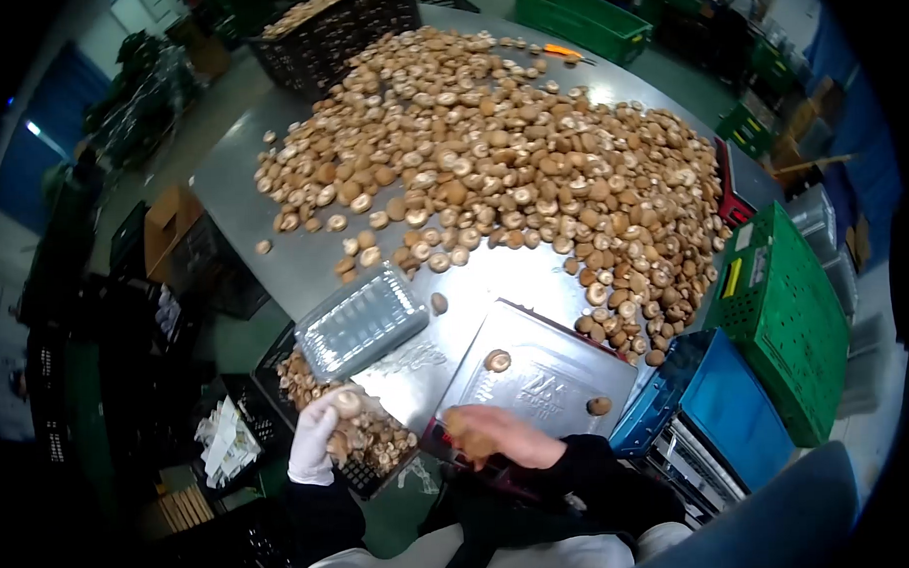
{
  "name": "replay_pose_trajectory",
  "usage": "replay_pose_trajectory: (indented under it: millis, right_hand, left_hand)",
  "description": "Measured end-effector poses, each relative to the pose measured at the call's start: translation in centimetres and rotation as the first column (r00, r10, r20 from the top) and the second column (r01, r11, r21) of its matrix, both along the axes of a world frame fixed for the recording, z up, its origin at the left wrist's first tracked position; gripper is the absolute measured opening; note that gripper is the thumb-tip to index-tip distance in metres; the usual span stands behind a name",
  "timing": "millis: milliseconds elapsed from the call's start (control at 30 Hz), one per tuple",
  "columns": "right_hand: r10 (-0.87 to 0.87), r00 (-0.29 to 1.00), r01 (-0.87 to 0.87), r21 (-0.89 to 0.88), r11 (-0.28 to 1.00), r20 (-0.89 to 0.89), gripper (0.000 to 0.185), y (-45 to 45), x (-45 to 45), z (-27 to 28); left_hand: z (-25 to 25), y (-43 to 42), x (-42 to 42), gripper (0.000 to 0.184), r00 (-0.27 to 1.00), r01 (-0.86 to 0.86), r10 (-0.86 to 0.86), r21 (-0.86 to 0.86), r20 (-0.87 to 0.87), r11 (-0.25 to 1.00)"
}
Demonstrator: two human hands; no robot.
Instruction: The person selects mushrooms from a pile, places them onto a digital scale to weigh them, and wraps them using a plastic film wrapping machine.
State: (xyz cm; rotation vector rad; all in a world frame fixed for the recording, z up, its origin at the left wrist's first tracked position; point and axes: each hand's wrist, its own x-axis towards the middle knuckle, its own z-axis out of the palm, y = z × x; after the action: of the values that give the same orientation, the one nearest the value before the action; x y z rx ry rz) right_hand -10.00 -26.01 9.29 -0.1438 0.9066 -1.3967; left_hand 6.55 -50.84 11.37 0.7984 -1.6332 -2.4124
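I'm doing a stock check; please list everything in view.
Table: 1, silver, centre
Mushrooms: uncountable, brown and pale, mostly on table
Scale: 1, silver and red, table's near edge
Plastic tray: at least 1, clear, left of scale
Tool: 1, orange, table's far edge
Black crates: at least 2, black, far left, near left
Green crates: at least 2, green, far side, right
Blue box: 1, blue, right of scale
Cardboard box: 1, brown, left floor
Farther off: too dim to list
Left hand: 1, white-gloved, near left, holding mushroom
Right hand: 1, bare, at scale, blurred
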Motion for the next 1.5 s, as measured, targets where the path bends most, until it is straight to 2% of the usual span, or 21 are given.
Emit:
replay_pose_trajectory:
  millis: [67,133,233,267,333,400,500,600,667,733,800,867,967,1067,1100,1133,1200,1333,1400,1467,1500]
  right_hand:
    - [0.337,0.849,-0.341,0.064,0.938,-0.407,0.062,-3.0,2.6,0.3]
    - [0.217,0.704,-0.274,0.023,0.962,-0.676,0.06,-4.2,4.9,1.3]
    - [0.315,0.726,-0.38,0.025,0.925,-0.612,0.044,-5.1,4.7,1.7]
    - [0.137,0.741,-0.264,-0.097,0.96,-0.657,0.044,-5.2,5.4,0.8]
    - [-0.032,0.472,-0.19,-0.137,0.972,-0.881,0.047,-4.7,5.4,1.4]
    - [0.023,0.393,-0.2,-0.061,0.978,-0.919,0.045,-4.6,5.1,4.2]
    - [0.085,0.168,-0.249,0.042,0.968,-0.982,0.044,-4.2,5.4,4.8]
    - [-0.097,0.326,-0.097,-0.135,0.986,-0.94,0.041,-2.7,4.4,2.8]
    - [0.003,0.82,0.12,0.177,0.977,-0.573,0.037,0.2,3.3,3.0]
    - [-0.142,0.604,0.328,0.082,0.941,-0.784,0.035,3.8,1.7,-1.4]
    - [0.08,0.052,0.378,0.094,0.921,-0.995,0.037,5.8,0.0,-1.7]
    - [0.145,-0.027,0.408,0.121,0.905,-0.989,0.04,7.0,-0.6,-3.3]
    - [0.339,-0.368,0.401,0.181,0.898,-0.866,0.04,7.3,-0.3,-3.8]
    - [0.102,-0.316,0.33,-0.008,0.944,-0.943,0.034,5.2,1.1,0.0]
    - [0.01,-0.134,0.263,-0.026,0.964,-0.991,0.03,4.4,1.8,1.5]
    - [-0.039,-0.097,0.146,-0.053,0.988,-0.994,0.029,3.9,2.2,2.0]
    - [-0.078,-0.067,-0.066,-0.073,0.995,-0.995,0.032,2.4,3.3,4.3]
    - [-0.075,-0.075,-0.15,-0.063,0.987,-0.994,0.035,0.8,4.2,4.1]
    - [-0.096,0.23,-0.005,-0.099,0.995,-0.968,0.032,1.0,4.4,3.4]
    - [-0.187,0.764,0.201,-0.049,0.978,-0.617,0.032,1.8,4.2,2.1]
    - [-0.259,0.878,0.247,-0.083,0.965,-0.402,0.031,1.9,4.0,2.4]
  left_hand:
    - [-0.4,-0.8,2.8,0.047,0.982,-0.188,0.188,0.055,0.001,0.981]
    - [-0.8,-0.5,4.3,0.047,0.922,-0.385,0.383,0.038,0.057,0.922]
    - [0.9,-0.2,5.7,0.051,0.99,-0.143,0.143,0.155,0.006,0.978]
    - [0.5,0.0,6.0,0.057,0.995,-0.089,0.083,0.123,0.051,0.988]
    - [0.2,1.6,5.7,0.057,0.999,-0.026,0.021,0.133,0.037,0.991]
    - [0.4,2.8,4.7,0.055,0.979,0.104,-0.134,0.191,0.151,0.976]
    - [-2.6,4.9,3.6,0.045,0.961,0.278,-0.275,0.196,-0.039,0.94]
    - [-3.2,5.7,3.0,0.046,0.964,0.249,-0.267,0.333,0.007,0.909]
    - [-0.9,6.1,1.7,0.055,0.946,0.32,-0.302,0.2,-0.116,0.926]
    - [-0.6,6.0,1.4,0.058,0.943,0.328,-0.3,0.247,-0.146,0.912]
    - [-1.3,7.0,0.9,0.056,0.984,0.172,-0.174,0.352,-0.025,0.92]
    - [-1.2,6.9,0.7,0.056,0.974,0.215,-0.222,0.433,-0.036,0.876]
    - [-4.6,6.9,0.4,0.058,0.919,0.394,-0.351,0.456,-0.18,0.798]
    - [-2.4,8.7,-0.8,0.059,0.954,0.29,-0.292,0.457,-0.068,0.841]
    - [-3.2,8.4,-0.6,0.061,0.923,0.37,-0.378,0.458,-0.078,0.808]
    - [-3.0,8.7,-0.7,0.061,0.921,0.371,-0.381,0.461,-0.076,0.806]
    - [-2.3,9.4,-1.1,0.062,0.91,0.41,-0.409,0.319,-0.075,0.854]
    - [-2.8,10.6,-1.2,0.062,0.934,0.357,-0.33,0.353,-0.135,0.865]
    - [-2.7,10.2,-1.1,0.06,0.938,0.345,-0.329,0.341,-0.105,0.874]
    - [-2.5,10.2,-0.9,0.06,0.961,0.274,-0.271,0.32,-0.054,0.907]
    - [-2.3,10.1,-0.7,0.06,0.974,0.217,-0.226,0.339,-0.012,0.916]
